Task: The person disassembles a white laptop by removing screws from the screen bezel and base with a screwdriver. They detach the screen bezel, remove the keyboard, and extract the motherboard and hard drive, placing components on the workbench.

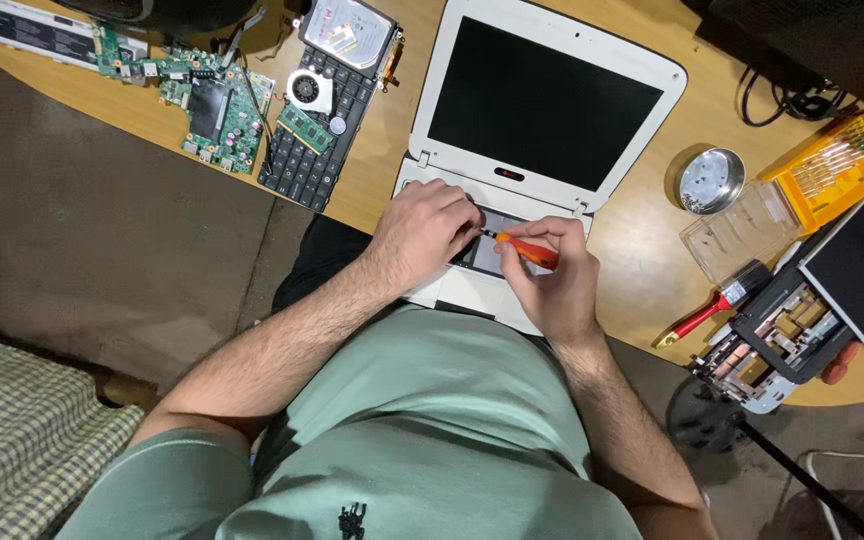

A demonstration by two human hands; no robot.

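At frame centre, your right hand (550, 275) pinches an orange screwdriver (526, 250) while your left hand (422, 232), fingers curled, presses the white laptop (432, 130).

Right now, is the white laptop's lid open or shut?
Open: the white laptop lies with its dark screen facing up, while both hands work at its base.

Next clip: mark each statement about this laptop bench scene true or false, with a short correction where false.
1. The right hand holds an orange-handled screwdriver. True.
2. The white laptop is closed. False: its lid is open, its screen dark.
3. The left hand rests on the laptop's base. True.
4. The green circuit board lies right of the laptop. False: it lies left of it.
5. The round metal dish sits on the keyboard. False: it sits on the table.
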